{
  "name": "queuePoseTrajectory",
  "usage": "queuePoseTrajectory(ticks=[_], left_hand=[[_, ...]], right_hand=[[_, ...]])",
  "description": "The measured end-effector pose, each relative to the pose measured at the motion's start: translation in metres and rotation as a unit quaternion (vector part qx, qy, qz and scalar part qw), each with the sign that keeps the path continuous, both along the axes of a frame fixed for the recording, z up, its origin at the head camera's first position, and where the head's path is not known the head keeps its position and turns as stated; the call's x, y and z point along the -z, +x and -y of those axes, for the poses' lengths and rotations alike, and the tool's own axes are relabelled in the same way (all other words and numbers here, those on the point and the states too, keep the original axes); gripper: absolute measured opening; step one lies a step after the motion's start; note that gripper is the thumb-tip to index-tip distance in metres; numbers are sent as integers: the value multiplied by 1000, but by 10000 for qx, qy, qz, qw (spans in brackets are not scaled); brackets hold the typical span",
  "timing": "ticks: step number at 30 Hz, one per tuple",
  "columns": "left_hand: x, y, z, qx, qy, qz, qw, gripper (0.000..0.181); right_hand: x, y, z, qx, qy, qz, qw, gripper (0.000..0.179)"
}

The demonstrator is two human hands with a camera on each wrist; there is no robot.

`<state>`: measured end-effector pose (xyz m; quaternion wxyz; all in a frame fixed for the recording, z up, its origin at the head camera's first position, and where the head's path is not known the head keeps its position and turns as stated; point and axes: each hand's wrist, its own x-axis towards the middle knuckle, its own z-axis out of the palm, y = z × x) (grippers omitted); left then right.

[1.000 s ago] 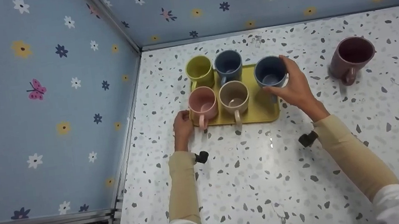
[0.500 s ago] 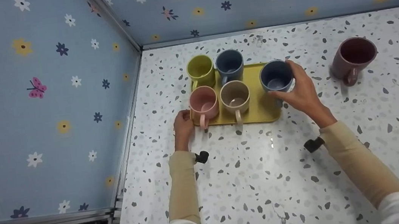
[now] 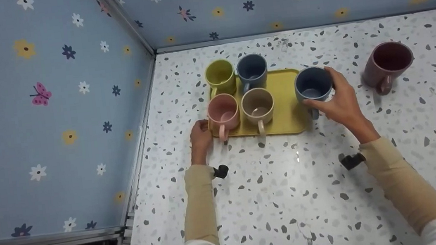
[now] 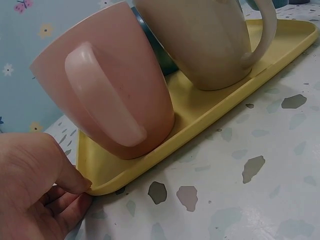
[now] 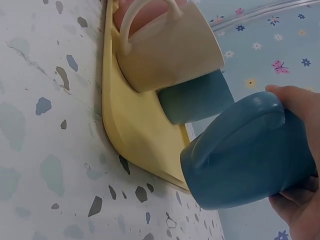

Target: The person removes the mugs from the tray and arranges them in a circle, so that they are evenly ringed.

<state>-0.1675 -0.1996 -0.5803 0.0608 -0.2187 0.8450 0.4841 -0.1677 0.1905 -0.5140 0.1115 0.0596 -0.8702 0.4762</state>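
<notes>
My right hand (image 3: 342, 101) grips a blue mug (image 3: 313, 81) by its sides, thumb in front and fingers behind. The mug overlaps the right end of the yellow tray (image 3: 288, 120) in the head view, its handle (image 5: 237, 125) pointing away from the palm. At the tray's front left corner, my left hand (image 3: 201, 139) pinches the rim, thumb on top in the left wrist view. On the tray stand a pink mug (image 4: 107, 85) and a beige mug (image 3: 257, 105) in front, with a lime-green mug (image 3: 219, 76) and a second blue mug (image 3: 252, 70) behind.
A dark maroon mug (image 3: 387, 68) stands on the speckled white table (image 3: 269, 199), right of the tray. Blue flowered panels (image 3: 71, 111) close off the left side and the back.
My right hand has carried the blue mug to the right, from over the tray to its right edge, and slightly toward the front. The left hand stays at the tray corner.
</notes>
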Motion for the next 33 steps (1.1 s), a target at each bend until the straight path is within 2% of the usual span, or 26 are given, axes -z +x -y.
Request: queuePoseTrajectory(ticks=[3, 11, 20, 28, 33], left_hand=[[0, 0, 0, -28, 56, 42, 10000, 33], [1, 0, 1, -33, 167, -116, 9998, 32], [-2, 1, 0, 8, 12, -57, 10000, 33], [-1, 0, 0, 49, -94, 17, 9999, 30], [-1, 0, 0, 25, -107, 105, 9999, 30]], right_hand=[[0, 2, -5, 52, -62, 1, 10000, 98], [0, 7, -20, 315, -35, 95, 9995, 98], [-2, 13, -35, 585, 32, 120, 9982, 96], [-3, 19, -48, 787, -5, 348, 9963, 98], [-2, 22, -57, 929, -70, 353, 9950, 96]])
